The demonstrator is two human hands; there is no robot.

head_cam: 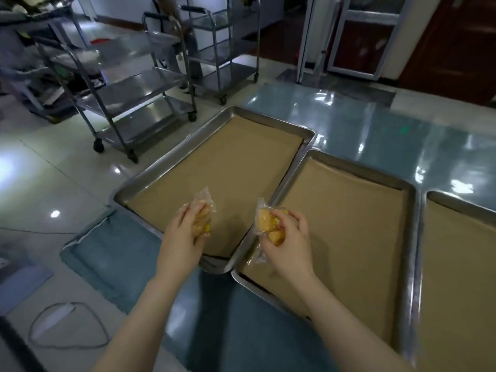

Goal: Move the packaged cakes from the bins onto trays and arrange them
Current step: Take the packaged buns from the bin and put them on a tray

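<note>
Hands at lower centre each grasp a packaged cake. The left hand point(185, 226) curls round a yellow cake in a clear plastic wrapper point(201, 221) above the near corner of a rectangular steel tray lined with brown paper point(171, 159). The right hand point(288, 237) pinches a second wrapped cake point(268, 224) over the near left edge of the neighbouring lined tray point(292, 178). A third tray point(456, 200) sits at far right on the glossy blue-green bench point(362, 124). Steel trolleys point(128, 89) stand on the floor, upper left.
</note>
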